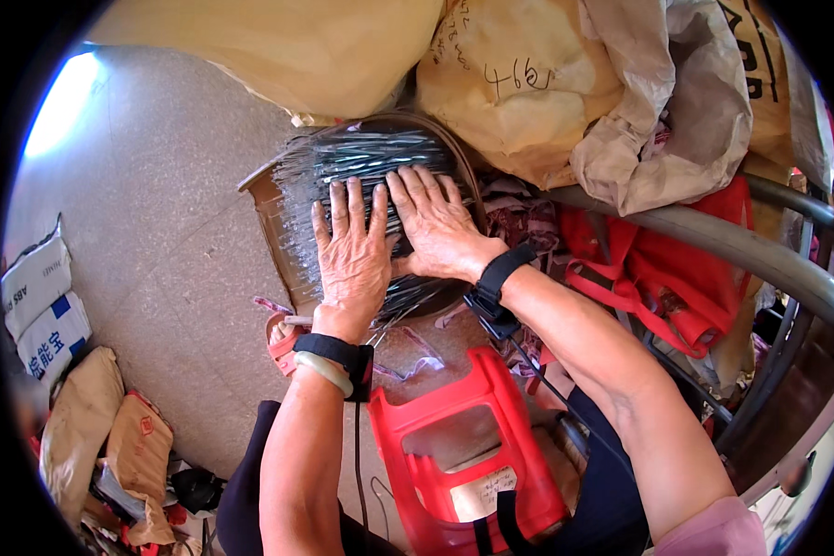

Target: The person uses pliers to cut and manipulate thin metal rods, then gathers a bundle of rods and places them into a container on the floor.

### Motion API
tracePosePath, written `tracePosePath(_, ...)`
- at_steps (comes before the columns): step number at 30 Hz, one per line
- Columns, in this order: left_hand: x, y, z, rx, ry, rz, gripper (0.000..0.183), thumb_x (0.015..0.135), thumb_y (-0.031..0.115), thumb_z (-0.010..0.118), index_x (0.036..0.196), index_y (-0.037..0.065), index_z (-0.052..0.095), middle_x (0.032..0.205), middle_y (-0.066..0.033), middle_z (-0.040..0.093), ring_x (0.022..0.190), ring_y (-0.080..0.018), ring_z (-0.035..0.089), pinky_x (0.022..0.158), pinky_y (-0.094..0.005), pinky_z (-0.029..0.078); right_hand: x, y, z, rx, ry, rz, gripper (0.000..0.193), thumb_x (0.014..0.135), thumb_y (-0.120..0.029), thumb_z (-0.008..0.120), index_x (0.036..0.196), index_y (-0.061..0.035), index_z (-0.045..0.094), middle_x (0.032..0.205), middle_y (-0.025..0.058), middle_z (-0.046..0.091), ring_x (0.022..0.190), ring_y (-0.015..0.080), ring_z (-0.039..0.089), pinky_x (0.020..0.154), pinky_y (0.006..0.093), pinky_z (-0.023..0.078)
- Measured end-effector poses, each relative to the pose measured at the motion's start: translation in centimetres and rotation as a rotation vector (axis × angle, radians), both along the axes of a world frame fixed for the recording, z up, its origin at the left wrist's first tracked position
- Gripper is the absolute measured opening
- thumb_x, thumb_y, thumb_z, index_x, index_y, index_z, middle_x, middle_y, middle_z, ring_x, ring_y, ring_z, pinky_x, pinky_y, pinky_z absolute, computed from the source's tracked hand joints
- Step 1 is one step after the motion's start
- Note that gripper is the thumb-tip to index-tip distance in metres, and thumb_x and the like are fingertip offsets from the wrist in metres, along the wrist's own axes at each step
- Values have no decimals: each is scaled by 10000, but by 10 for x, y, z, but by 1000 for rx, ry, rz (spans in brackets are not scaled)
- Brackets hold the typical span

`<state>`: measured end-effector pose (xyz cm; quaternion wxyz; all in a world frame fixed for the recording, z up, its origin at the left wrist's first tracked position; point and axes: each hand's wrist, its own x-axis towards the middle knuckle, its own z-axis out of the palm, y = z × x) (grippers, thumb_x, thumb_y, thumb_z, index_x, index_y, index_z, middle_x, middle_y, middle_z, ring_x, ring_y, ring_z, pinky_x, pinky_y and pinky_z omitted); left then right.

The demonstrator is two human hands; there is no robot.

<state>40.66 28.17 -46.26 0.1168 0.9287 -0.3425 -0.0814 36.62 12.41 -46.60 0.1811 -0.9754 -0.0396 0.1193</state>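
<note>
- Left hand [350, 255] and right hand [433, 227]: both flat, fingers spread, palms down, side by side on rod bundle [366, 162]; nothing pinched.
- Rod bundle: thin grey-silver rods, laid across box [273, 218] on floor [167, 232], ahead of red stool [463, 445].
- Risk, judged: rod ends fanned loose past left box edge; uneven palm pressure likely to roll rods off onto floor.
- Risk, judged: thin rod ends near fingertips; possible prick if slid along bundle.
- Risk, judged: box open and tilted; may tip under downward load.
- Strays [408, 366]: a few loose pieces already on floor beside stool.
- Sacks [519, 83]: tan, bulging, stacked behind box; dark handwriting on one.
- White bags [42, 306]: far left, blue printed blocks and lettering.
- Brown packs [139, 454]: lower left, small red mark.
- Stool label [484, 491]: pale rectangle, handwritten.
- Red bag [658, 269]: right, under grey rail [713, 236].
</note>
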Motion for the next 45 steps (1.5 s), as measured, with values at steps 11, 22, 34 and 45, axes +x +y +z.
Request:
tracePosePath(11, -3, -4, -2, 60, 47, -14, 659, 927, 267, 601, 1515, 140, 334, 1575, -190, 273, 1473, -383, 209, 1182, -556, 127, -51, 13, 87, 166, 185, -294, 1056, 714, -391, 784, 1526, -27, 215, 1521, 257, 282, 1426, 410, 241, 1129, 597, 215)
tracePosePath(22, -1, -16, 78, 175, 183, -2, 759, 898, 395, 653, 1528, 155, 305, 1582, -220, 241, 1478, -420, 167, 1107, -698, 174, -214, 26, 299, 895, 99, -679, 695, 845, -130, 721, 1440, -39, 374, 1244, 208, 569, 1071, 325, 612, 938, 404, 488)
tracePosePath(34, -240, -127, 434, -677, 675, -352, 268, 871, -47, 600, 1136, -33, 637, 966, -107, 674, 867, -164, 644, 812, -301, 513, -474, 18, 472, 950, -391, -845, 360, 811, -36, 730, 1149, -26, 609, 786, 118, 628, 676, 275, 648, 618, 360, 527)
tracePosePath(45, -425, -222, 449, -505, 62, -1080, 290, 795, -59, 647, 1082, -20, 639, 979, -183, 590, 921, -353, 586, 813, -403, 483, -675, 13, 481, 709, -809, -1126, 261, 771, 35, 740, 1014, -20, 662, 839, 100, 706, 710, 226, 699, 604, 305, 542)
